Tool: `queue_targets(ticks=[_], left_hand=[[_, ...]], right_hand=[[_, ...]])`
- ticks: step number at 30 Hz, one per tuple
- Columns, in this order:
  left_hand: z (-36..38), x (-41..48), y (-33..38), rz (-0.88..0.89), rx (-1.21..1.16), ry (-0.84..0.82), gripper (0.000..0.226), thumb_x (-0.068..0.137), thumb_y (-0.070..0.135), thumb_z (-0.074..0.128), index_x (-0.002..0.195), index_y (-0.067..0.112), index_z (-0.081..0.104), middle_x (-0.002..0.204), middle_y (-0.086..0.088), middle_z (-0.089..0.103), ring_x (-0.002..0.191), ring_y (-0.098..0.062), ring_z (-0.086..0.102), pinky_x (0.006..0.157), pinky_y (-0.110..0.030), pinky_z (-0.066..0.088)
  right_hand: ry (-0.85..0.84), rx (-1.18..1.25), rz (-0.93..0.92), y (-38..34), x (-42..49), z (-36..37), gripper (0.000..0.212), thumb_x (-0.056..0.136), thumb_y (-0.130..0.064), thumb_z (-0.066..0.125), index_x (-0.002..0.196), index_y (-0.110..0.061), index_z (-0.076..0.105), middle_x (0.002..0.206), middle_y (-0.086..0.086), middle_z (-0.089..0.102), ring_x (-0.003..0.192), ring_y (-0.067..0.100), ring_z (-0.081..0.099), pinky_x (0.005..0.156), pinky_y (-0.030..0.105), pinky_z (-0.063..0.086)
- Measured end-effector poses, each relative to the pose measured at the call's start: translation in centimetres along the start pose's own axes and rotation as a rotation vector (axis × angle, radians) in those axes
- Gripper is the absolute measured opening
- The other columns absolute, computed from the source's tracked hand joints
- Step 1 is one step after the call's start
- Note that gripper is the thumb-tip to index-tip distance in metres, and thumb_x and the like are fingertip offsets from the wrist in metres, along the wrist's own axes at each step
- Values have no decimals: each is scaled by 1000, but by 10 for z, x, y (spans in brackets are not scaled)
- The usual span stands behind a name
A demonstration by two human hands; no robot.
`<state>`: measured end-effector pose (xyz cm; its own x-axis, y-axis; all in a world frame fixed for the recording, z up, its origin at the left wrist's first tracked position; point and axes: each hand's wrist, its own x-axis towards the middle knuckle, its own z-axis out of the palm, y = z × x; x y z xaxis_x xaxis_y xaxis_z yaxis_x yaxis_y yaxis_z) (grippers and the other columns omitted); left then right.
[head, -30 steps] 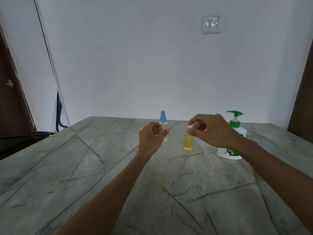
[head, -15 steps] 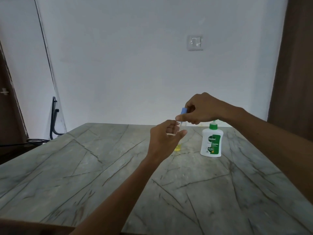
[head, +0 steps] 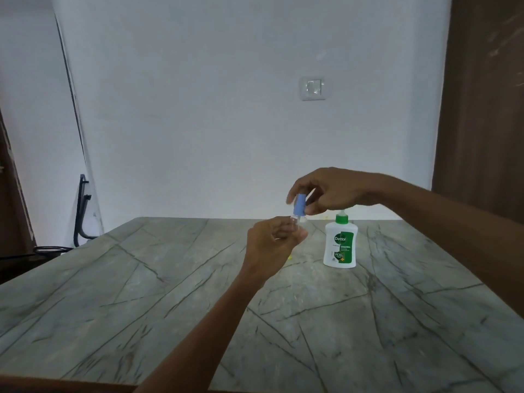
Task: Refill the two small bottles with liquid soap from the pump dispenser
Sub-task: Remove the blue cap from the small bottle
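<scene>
black metal frame point(head: 82, 211) stands by the white wall at far left, behind the grey veined marble desk point(head: 141, 293). left hand point(head: 269, 245) is raised over mid-desk, fingers curled round a small clear plastic bottle point(head: 297, 221), held upright off the surface. only the bottle's neck and shoulder show above the fingers. a sliver of a small yellow bottle point(head: 288, 258) shows on the desk just behind the left hand, mostly hidden. blue plastic cap point(head: 300, 205) sits on top of the clear bottle; cannot tell if it is screwed on or loose. right hand point(head: 326, 191) reaches in from the right above it, thumb and fingertips pinching the cap. white wall switch point(head: 312, 87) is on the wall higher up. white plastic pump dispenser point(head: 340, 245) with green dettol label stands upright on the desk just right of the hands, untouched, pump head hidden behind the right wrist. brown wooden panel point(head: 482, 109) at far right.
</scene>
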<state>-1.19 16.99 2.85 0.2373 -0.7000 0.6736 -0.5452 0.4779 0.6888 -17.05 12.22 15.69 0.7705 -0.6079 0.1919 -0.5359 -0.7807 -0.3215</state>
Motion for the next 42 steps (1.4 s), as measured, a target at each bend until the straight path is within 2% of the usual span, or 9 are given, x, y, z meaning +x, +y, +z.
queue_targets(ticks=[5, 10, 12, 18, 21, 25, 32, 37, 42], left_hand=[[0, 1, 5, 45, 6, 31, 27, 76, 29, 79, 97, 14, 71, 81, 10, 72, 74, 0, 67, 69, -9, 51], [5, -3, 3, 40, 29, 59, 34, 76, 38, 77, 102, 16, 70, 88, 8, 73, 77, 0, 68, 73, -10, 52], [6, -4, -1, 20, 37, 60, 34, 76, 38, 76, 100, 14, 70, 88, 7, 73, 76, -1, 68, 74, -10, 52], [5, -6, -5, 29, 46, 55, 27, 77, 34, 77, 95, 15, 70, 83, 11, 71, 76, 0, 66, 70, -6, 49], [7, -5, -5, 42, 49, 54, 27, 76, 33, 77, 94, 14, 70, 81, 13, 69, 73, 0, 66, 69, -4, 48], [9, -4, -9, 59, 65, 46, 26, 76, 30, 77, 94, 11, 71, 85, 8, 71, 70, 1, 65, 70, -2, 46], [9, -7, -12, 56, 48, 43, 26, 77, 32, 77, 94, 14, 71, 84, 8, 71, 75, -4, 68, 69, -6, 49], [11, -8, -13, 57, 26, 33, 27, 77, 30, 77, 97, 13, 71, 83, 11, 70, 76, 3, 65, 67, -3, 46], [11, -6, -21, 51, 69, 38, 21, 79, 30, 74, 87, 11, 70, 75, 13, 64, 74, 7, 61, 68, 0, 44]], right_hand=[[68, -303, 45, -13, 7, -9, 42, 78, -60, 71, 96, -23, 72, 78, -5, 75, 59, 0, 67, 59, 16, 46], [16, -321, -46, -16, 10, -5, 8, 85, -27, 75, 90, -21, 72, 83, -7, 74, 71, 5, 69, 72, 25, 52], [-36, -265, -78, -16, 7, -5, 29, 82, -13, 76, 105, -27, 67, 105, -8, 69, 90, 10, 68, 81, 28, 54], [46, -320, -4, -15, 11, 1, 48, 74, -61, 75, 103, -23, 68, 94, -8, 71, 73, 5, 67, 74, 24, 52], [39, -308, -35, -12, 15, 5, 31, 84, -47, 73, 85, -17, 69, 70, -6, 72, 63, 8, 69, 67, 23, 51], [-32, -275, -105, -7, 14, 1, 25, 78, -14, 80, 95, -26, 67, 92, -18, 67, 90, 9, 66, 80, 26, 52], [43, -320, -30, -7, 15, 3, 42, 73, -56, 78, 94, -20, 71, 77, -7, 74, 71, 8, 69, 65, 19, 49], [15, -300, -71, -1, 18, 6, 15, 83, -28, 78, 89, -18, 70, 85, -6, 75, 75, 8, 67, 75, 29, 54], [-39, -212, -66, -1, 16, 3, 44, 72, -24, 87, 111, -25, 65, 111, -12, 64, 91, 5, 66, 84, 26, 53]])
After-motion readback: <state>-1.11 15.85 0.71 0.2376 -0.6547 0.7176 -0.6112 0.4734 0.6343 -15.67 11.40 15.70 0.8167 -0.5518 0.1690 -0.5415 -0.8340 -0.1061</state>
